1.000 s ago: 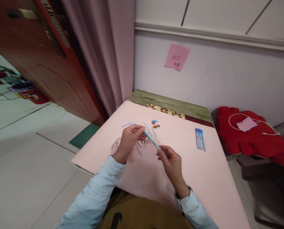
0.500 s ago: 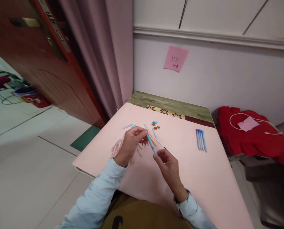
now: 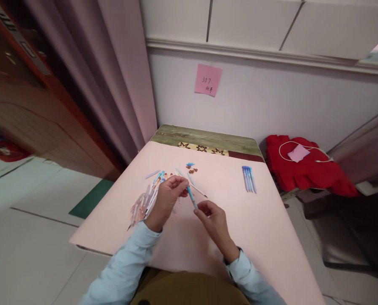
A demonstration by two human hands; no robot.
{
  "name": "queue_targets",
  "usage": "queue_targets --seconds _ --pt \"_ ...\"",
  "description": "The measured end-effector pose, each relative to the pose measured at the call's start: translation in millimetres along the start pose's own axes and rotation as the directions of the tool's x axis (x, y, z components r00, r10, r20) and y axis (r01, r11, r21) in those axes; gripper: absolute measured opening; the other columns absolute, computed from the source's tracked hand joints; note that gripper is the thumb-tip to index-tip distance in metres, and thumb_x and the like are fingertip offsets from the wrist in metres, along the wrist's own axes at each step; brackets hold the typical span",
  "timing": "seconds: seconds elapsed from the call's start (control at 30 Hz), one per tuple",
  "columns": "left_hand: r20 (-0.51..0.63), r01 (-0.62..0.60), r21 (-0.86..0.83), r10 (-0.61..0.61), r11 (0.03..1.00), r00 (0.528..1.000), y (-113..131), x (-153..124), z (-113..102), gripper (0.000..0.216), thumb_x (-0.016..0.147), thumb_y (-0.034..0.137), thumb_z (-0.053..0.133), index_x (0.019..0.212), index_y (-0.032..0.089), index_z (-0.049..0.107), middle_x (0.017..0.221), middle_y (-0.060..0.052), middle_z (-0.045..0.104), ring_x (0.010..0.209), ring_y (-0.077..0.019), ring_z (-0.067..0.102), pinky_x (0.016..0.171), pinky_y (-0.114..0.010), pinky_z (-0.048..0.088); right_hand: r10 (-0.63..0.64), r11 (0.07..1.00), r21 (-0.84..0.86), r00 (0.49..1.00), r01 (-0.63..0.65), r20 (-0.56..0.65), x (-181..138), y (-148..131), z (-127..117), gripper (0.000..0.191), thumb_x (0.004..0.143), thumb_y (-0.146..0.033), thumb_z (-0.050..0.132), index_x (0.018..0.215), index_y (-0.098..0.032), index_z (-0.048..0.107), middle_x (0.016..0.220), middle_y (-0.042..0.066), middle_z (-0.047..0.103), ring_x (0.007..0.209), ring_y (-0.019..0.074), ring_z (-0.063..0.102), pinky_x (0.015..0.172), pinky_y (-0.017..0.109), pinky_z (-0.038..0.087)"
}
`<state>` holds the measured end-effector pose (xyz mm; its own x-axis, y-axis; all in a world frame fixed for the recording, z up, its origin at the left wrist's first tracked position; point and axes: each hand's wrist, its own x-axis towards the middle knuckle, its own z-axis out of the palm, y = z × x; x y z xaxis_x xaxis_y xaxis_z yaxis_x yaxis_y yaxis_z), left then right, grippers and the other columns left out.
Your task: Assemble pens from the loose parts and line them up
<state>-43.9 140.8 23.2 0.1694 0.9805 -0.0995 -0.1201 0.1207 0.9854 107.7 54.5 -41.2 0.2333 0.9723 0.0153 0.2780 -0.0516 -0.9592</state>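
Observation:
My left hand (image 3: pixel 169 198) and my right hand (image 3: pixel 211 219) both pinch one slim blue pen (image 3: pixel 191 197) above the pink table (image 3: pixel 258 228). The left fingers close on its upper end, the right fingers on its lower end. Under and left of my left hand lies a loose heap of pen parts (image 3: pixel 147 199), blue and orange. A thin refill (image 3: pixel 197 190) lies just beyond the pen. Small blue and brown bits (image 3: pixel 191 168) sit farther back. A neat row of blue pens (image 3: pixel 249 178) lies to the right.
A pink sticky note (image 3: pixel 208 80) hangs on the wall behind the table. A red cloth (image 3: pixel 306 169) with a white cable lies to the right. A curtain (image 3: pixel 112 84) and a wooden door (image 3: pixel 23 97) stand at the left.
The camera has swung right, so everything sits further left in view. My hands have drawn closer together along the pen. More of the heap of parts shows at the left.

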Motion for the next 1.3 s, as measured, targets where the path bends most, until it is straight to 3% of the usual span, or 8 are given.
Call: queue_targets --seconds 0.4,0.87,1.07,1.2,1.3 --pt "0.013 -0.055 -0.053 0.056 0.997 0.998 1.4 -1.9 1.4 0.031 0.074 0.041 0.076 0.089 0.016 0.068 0.074 0.0 0.066 0.063 -0.0123 0.061 0.065 -0.027 0.052 0.043 0.985 0.166 0.999 -0.042 0.001 -4.5 -5.3 1.1 0.027 0.075 -0.041 0.074 0.088 -0.019 0.071 0.077 0.003 0.07 0.065 0.0155 0.06 0.062 0.027 0.05" --pt "-0.075 -0.095 -0.153 0.084 0.984 0.994 -0.3 0.5 1.1 0.03 0.072 0.04 0.076 0.087 0.016 0.065 0.073 0.001 0.065 0.063 -0.0114 0.06 0.065 -0.026 0.051 -0.027 0.99 0.136 0.999 0.032 -0.037 -1.3 -16.6 10.1 0.022 0.077 -0.039 0.074 0.084 -0.019 0.071 0.078 0.003 0.071 0.067 0.0154 0.06 0.065 0.027 0.05" --pt "-0.038 -0.095 -0.135 0.09 0.986 0.995 -2.3 -0.7 7.1 0.038 0.075 0.043 0.074 0.101 0.017 0.064 0.079 -0.001 0.067 0.067 -0.0129 0.062 0.068 -0.028 0.052 -0.029 0.991 0.132 0.997 0.037 -0.068 -7.8 -9.3 6.2 0.025 0.077 -0.043 0.073 0.085 -0.019 0.071 0.079 0.003 0.071 0.069 0.0159 0.062 0.067 0.028 0.052" --pt "-0.017 -0.08 -0.013 0.08 0.997 0.997 -20.2 -14.1 7.1 0.033 0.081 0.047 0.067 0.096 0.017 0.064 0.085 -0.003 0.069 0.065 -0.0121 0.061 0.067 -0.028 0.052 0.02 0.987 0.157 0.984 0.008 -0.176 -3.0 10.9 -15.4 0.035 0.075 -0.049 0.074 0.089 -0.017 0.071 0.076 0.003 0.069 0.067 0.0161 0.061 0.064 0.028 0.051" --pt "0.077 0.0 0.155 -0.012 0.988 0.997 -49.3 -32.5 2.8 0.029 0.082 0.045 0.065 0.085 0.016 0.064 0.076 -0.002 0.065 0.058 -0.0117 0.057 0.053 -0.024 0.046 0.024 0.997 0.078 0.942 0.002 -0.336 15.2 37.1 -57.5 0.042 0.073 -0.054 0.074 0.092 -0.016 0.071 0.073 0.003 0.068 0.068 0.0173 0.06 0.065 0.029 0.051"
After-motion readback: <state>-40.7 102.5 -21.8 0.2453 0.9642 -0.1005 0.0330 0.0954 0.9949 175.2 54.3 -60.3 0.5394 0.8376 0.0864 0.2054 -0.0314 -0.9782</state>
